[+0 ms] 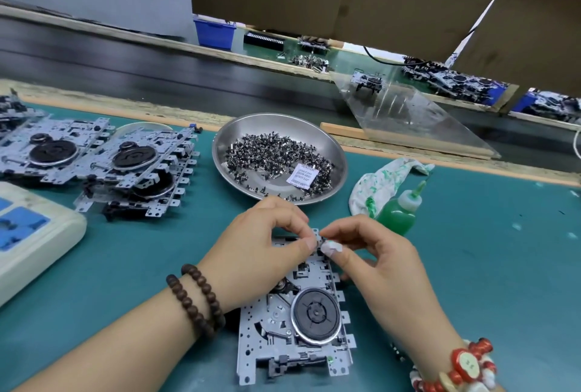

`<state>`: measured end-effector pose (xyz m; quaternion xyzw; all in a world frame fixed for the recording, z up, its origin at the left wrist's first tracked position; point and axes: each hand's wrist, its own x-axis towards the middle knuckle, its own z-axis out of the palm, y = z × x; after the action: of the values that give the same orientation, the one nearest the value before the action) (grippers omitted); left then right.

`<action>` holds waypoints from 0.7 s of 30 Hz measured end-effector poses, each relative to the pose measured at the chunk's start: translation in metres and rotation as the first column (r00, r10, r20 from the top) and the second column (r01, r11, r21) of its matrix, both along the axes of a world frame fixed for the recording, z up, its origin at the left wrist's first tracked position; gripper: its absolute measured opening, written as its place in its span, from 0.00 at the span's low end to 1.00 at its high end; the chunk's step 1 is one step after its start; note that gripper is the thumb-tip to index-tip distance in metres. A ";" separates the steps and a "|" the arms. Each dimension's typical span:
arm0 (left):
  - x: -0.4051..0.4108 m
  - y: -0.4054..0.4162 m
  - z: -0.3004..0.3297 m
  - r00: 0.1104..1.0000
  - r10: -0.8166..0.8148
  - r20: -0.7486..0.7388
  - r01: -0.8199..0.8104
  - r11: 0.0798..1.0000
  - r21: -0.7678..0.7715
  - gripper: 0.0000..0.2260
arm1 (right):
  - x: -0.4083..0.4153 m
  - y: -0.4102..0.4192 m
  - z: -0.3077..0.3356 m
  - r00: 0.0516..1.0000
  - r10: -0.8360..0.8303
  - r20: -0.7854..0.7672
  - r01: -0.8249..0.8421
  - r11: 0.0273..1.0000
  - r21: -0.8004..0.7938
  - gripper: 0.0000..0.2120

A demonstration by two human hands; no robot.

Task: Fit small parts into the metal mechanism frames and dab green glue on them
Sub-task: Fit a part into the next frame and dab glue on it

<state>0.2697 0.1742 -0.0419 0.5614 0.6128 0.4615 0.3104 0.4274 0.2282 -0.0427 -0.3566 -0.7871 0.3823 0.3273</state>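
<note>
A metal mechanism frame (292,325) with a black flywheel lies flat on the green mat in front of me. My left hand (261,250) and my right hand (374,262) meet over its far end, fingertips pinched together on a small dark part (321,242) at the frame's top edge. The right thumb wears a white tape wrap. A steel bowl (279,127) heaped with small black parts stands just beyond the hands. The green glue bottle (397,212) lies tilted to the right of the hands, beside a glue-stained white cloth (383,181).
Stacks of more frames (125,165) cover the mat at the left. A white device with blue pads (28,234) sits at the left edge. A black conveyor belt (125,71) runs behind the mat, with a clear plastic sheet (408,115) at the back right.
</note>
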 end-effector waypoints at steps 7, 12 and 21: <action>-0.003 0.000 -0.002 0.995 -0.004 -0.102 0.006 1.000 0.016 0.05 | 0.000 0.002 -0.002 1.000 -0.014 0.014 0.014 1.000 0.004 0.07; -0.002 -0.001 -0.003 0.979 -0.003 -0.203 0.010 0.999 0.037 0.05 | 0.001 0.001 -0.004 0.998 -0.027 0.048 0.029 0.999 -0.045 0.07; -0.002 -0.002 -0.003 0.970 -0.018 -0.241 0.026 0.999 0.031 0.06 | 0.000 -0.002 0.000 0.998 -0.004 0.065 0.008 0.998 -0.065 0.07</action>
<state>0.2682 0.1726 -0.0449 0.6251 0.6317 0.3969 0.2296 0.4273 0.2265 -0.0429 -0.3817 -0.7832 0.3951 0.2912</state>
